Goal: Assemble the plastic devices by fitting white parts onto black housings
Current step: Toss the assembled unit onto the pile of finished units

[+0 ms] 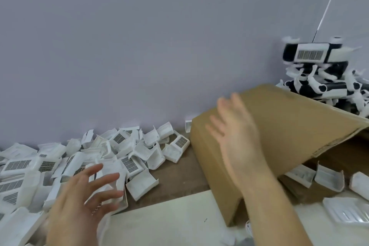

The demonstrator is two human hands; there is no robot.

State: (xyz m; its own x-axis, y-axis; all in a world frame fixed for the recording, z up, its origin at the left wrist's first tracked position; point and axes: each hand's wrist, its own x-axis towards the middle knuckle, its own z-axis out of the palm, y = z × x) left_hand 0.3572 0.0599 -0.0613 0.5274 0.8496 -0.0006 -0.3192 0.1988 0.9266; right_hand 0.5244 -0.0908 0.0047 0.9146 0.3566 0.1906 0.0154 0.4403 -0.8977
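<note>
White parts (pixel 103 158) lie heaped under the left hand (pixel 79 201), right hand (pixel 237 138) raised, fingers spread, empty.

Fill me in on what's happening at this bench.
A person is mid-assembly with neither hand holding anything. The left hand hovers open over a heap of white parts along the wall. The right hand is raised open in front of a cardboard box. Finished black-and-white devices are piled behind the box at far right.

Left grip (pixel 83 195) hovers over the parts heap (pixel 89 158) on the desk (pixel 175 181); cardboard box (pixel 279 126) sits behind the right grip (pixel 235 138), assembled devices (pixel 327 78) piled beyond it.
</note>
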